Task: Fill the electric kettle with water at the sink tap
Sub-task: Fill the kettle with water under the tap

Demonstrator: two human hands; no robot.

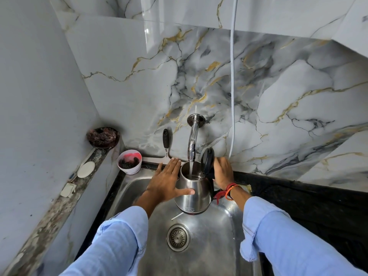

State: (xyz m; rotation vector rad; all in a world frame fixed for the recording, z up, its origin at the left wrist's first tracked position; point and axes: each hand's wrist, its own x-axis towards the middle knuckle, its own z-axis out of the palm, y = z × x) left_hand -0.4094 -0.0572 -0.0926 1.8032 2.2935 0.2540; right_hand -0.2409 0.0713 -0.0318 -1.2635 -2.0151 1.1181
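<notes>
A steel electric kettle (194, 193) hangs over the steel sink (225, 232), its black lid (207, 161) flipped up. The chrome tap (192, 139) on the marble wall runs a thin stream of water into the kettle's open mouth. My right hand (223, 172) grips the kettle's black handle on the right side. My left hand (168, 181) lies flat against the kettle's left side, fingers spread and thumb across the front.
A white bowl (129, 162) with dark and pink contents stands at the sink's back left corner. A black-handled scraper (165, 145) leans on the wall. A dish of scrubbers (103, 137) and a white soap (86, 169) sit on the left ledge. Black counter (298, 198) lies right; drain (177, 237) below.
</notes>
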